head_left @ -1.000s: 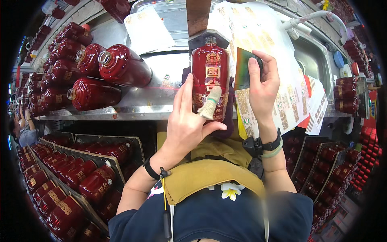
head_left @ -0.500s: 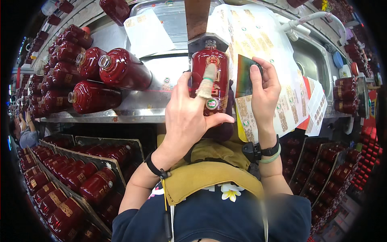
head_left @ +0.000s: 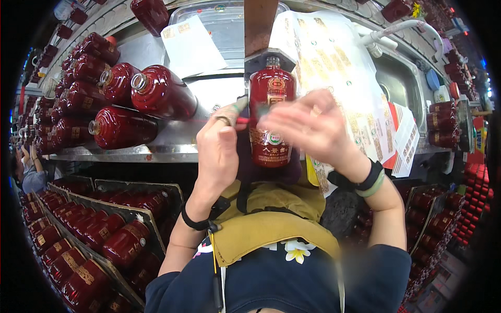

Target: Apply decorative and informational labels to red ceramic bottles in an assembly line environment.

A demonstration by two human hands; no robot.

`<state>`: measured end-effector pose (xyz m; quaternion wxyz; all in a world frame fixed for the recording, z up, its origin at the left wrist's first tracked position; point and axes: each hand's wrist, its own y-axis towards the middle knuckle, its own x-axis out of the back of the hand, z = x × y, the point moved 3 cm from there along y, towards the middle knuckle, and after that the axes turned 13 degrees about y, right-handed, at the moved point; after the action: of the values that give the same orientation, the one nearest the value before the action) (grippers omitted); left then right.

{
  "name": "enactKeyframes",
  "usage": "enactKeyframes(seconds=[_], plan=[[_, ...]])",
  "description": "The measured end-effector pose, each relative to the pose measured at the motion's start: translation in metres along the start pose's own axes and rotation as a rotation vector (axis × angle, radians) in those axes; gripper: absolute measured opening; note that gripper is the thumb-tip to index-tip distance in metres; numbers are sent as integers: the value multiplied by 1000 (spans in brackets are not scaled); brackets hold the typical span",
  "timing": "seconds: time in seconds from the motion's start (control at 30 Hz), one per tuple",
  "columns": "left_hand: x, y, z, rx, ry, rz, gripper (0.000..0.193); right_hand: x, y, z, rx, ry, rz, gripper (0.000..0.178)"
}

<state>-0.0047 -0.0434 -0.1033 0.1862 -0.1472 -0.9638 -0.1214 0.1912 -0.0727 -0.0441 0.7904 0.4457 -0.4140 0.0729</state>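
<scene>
A dark red glass bottle [head_left: 272, 148] with gold decoration and a small round green-and-white mark lies on its back in front of me, neck pointing away. My right hand [head_left: 308, 125] reaches across its middle, smeared by motion. Whether it holds anything does not show; a faint greenish blur [head_left: 263, 110] sits at its fingertips. Beside the bottle's left edge is my left hand [head_left: 219, 148], fingers stretched forward, one wearing a pale finger cover [head_left: 241, 102]. I see nothing held in it, and whether it touches the glass I cannot tell.
Several red bottles [head_left: 162, 94] crowd the metal counter at left, beside a white sheet [head_left: 193, 47]. Right of the bottle lie gold-printed sticker sheets [head_left: 334, 57], then a sink [head_left: 399, 78] with a white faucet [head_left: 407, 26]. Crates of bottles [head_left: 99, 224] stand below.
My right hand has swept left over the bottle; the dark green flat piece it held is no longer distinct. My left hand has drawn back from the bottle's front to its left side.
</scene>
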Motion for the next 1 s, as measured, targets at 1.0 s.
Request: enactKeyframes(seconds=[1.0], plan=[[-1, -4, 10, 345, -269, 20, 118, -8, 49, -54, 15, 6, -99, 22]])
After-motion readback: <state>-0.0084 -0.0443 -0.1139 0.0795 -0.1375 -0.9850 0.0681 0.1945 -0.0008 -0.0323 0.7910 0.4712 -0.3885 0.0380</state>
